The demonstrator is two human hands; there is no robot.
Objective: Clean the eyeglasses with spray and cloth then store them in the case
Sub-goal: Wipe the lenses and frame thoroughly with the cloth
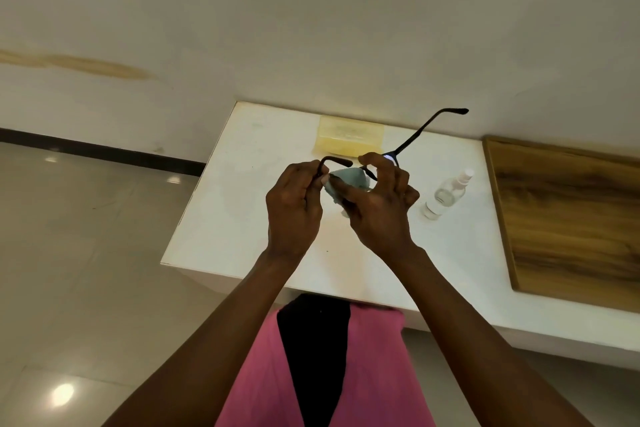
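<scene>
Both of my hands are raised above the white table [242,218]. My left hand [294,208] grips the black eyeglasses [420,130] at their left side, one temple arm curving over its fingers. The other temple arm sticks up and to the right. My right hand [377,204] pinches a pale blue-grey cloth [349,178] against a lens between thumb and fingers. The lenses are mostly hidden by the cloth and fingers. A translucent yellow case [349,137] lies at the table's far edge. A small clear spray bottle [446,194] lies on its side to the right of my hands.
The table stands against a white wall. A wooden board [568,218] covers the surface to the right of the bottle. Glossy tiled floor [86,253] stretches to the left. My pink and black clothing [329,374] shows below the table's near edge.
</scene>
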